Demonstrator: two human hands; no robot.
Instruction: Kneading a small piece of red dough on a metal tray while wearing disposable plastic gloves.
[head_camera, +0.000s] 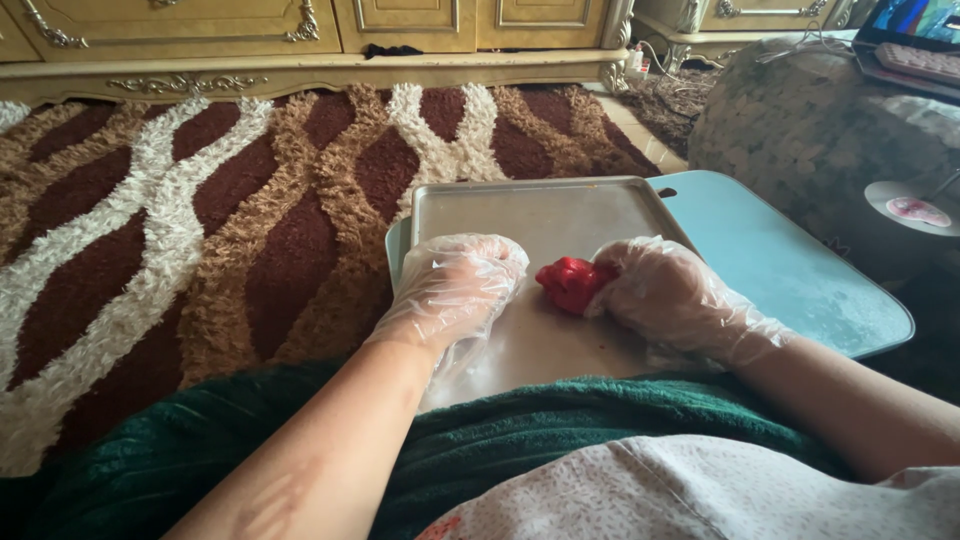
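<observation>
Both my hands wear clear plastic gloves and rest over a metal tray (520, 205) on my lap. My right hand (672, 296) grips a soft red lump (568, 282), which sticks out to the left of its fingers and sits low on the tray. My left hand (455, 285) is curled into a loose fist just left of the lump, knuckles up, pressing on the tray surface. Nothing shows inside the left hand. The tray lies on a light blue board (790, 270).
A green blanket (200, 440) covers my lap under the tray. A shaggy brown and white rug (200, 210) spreads ahead, with a gold cabinet (300, 40) behind it. A grey stone-patterned pouf (810, 130) stands to the right, bearing a small round dish (915, 208).
</observation>
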